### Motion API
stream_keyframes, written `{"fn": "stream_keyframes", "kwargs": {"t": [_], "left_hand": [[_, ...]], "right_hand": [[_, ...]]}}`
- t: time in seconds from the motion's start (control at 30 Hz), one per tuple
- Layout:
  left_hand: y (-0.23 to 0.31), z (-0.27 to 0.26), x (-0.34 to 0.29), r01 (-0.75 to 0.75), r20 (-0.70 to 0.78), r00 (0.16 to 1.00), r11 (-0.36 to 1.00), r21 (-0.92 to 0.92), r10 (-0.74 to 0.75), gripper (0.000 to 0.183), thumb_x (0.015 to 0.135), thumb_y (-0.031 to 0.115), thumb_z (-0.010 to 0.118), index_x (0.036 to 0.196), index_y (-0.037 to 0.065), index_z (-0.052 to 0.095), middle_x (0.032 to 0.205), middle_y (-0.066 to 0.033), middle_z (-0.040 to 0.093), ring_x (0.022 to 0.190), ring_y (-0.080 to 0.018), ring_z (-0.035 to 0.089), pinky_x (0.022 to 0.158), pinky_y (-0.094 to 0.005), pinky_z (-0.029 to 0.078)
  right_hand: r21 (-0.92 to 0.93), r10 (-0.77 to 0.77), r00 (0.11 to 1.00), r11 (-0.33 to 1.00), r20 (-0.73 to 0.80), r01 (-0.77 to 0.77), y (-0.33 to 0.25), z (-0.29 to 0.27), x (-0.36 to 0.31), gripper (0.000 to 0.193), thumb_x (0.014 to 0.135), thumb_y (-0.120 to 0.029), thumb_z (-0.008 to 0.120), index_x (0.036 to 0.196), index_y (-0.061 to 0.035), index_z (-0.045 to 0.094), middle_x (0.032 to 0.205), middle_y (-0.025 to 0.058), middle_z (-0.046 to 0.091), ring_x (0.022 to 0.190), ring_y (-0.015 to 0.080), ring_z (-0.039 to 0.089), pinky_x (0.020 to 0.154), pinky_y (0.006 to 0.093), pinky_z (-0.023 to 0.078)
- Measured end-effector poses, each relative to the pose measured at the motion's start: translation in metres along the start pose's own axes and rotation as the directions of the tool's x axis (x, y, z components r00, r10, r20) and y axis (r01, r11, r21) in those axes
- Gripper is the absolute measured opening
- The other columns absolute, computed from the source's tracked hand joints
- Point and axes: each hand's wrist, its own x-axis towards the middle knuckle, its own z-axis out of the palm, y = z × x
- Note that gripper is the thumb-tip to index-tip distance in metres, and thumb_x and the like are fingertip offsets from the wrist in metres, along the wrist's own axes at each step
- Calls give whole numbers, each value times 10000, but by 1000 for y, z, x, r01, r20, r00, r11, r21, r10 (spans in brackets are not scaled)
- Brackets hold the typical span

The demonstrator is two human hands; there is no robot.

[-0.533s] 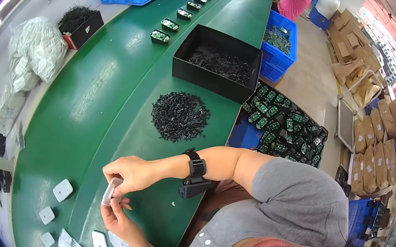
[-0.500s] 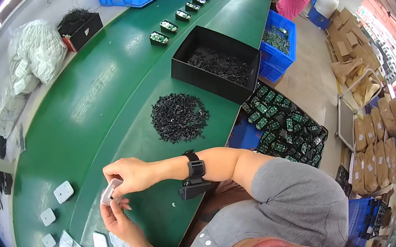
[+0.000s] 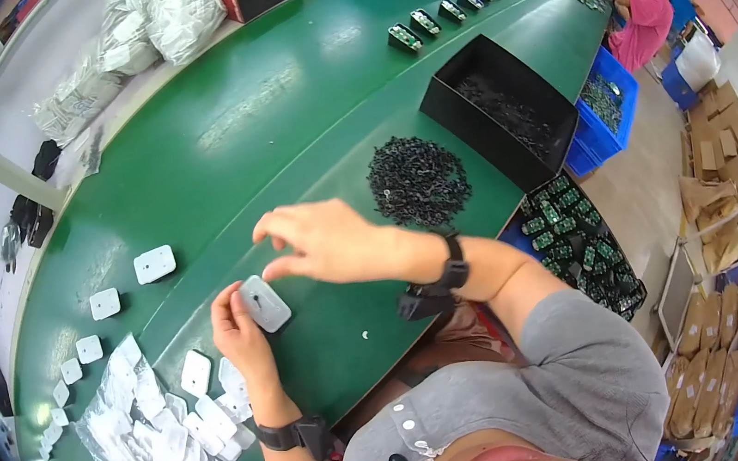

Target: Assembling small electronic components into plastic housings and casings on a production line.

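My left hand [image 3: 241, 333] is closed on the edge of a pale rounded plastic cover [image 3: 268, 311]. A small dark piece sits near the cover's upper middle. Just above it and apart from it, my right hand [image 3: 326, 244] is open, with thumb and fingers spread. A round pile of small black parts [image 3: 419, 180] lies on the green table beyond my right hand. White rounded covers [image 3: 154, 264] stand in a curved row at the left. More loose covers [image 3: 196, 374] lie beside a clear plastic bag [image 3: 139, 429] by my left forearm.
A black box [image 3: 502, 110] of small black parts stands past the pile. Circuit boards fill a tray [image 3: 588, 248] at the table's right edge. Black housings with boards [image 3: 404, 37] line the far table. A person in pink [image 3: 644, 28] works at the far end.
My right hand has come off the cover and moved right, its fingers spreading. The left hand still holds the cover, now turned with its broad face showing. The whole view has shifted.
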Motion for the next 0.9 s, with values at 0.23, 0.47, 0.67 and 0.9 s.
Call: {"fn": "stream_keyframes", "kwargs": {"t": [0.23, 0.47, 0.67, 0.9], "left_hand": [[36, 9, -15, -268, 251, 956, 805, 529, 154, 350, 844, 123, 638, 1164, 11, 551, 1016, -167, 527, 931, -315, 533, 797, -367, 441], [44, 3, -21, -374, 434, 895, 706, 602, 104, 740, 677, 129, 767, 1309, 6, 402, 1116, -190, 448, 1017, -387, 446, 900, -438, 372], [51, 6, -20, -419, 477, 868, 718, 556, 136, 717, 681, 12, 735, 1316, 10, 402, 1123, -182, 445, 997, -367, 441, 865, -443, 386], [52, 3, -25, -483, 551, 818, 714, 507, 162, 710, 680, -50, 666, 1336, 37, 407, 1148, -189, 458, 1048, -385, 430, 919, -462, 355]], "right_hand": [[-688, 161, 910, 608, -382, -397, 155, -122, 94, 363, 840, -367, 617, 1078, -100, 561, 1068, 150, 584, 995, 313, 574, 750, 434, 499], [-509, 726, 498, 235, -474, -828, 276, -166, 125, 404, 912, -211, 431, 1301, -131, 507, 1312, 204, 499, 1148, 403, 502, 824, 646, 418], [-550, 681, 572, 289, -457, -783, 268, -172, 121, 359, 853, -156, 569, 1194, -49, 604, 1279, 207, 491, 1142, 360, 539, 893, 439, 497], [-336, 255, 956, 896, -141, -289, 205, -112, 124, 438, 671, -114, 656, 1064, -7, 495, 1105, 253, 508, 996, 397, 538, 860, 413, 476]]}}
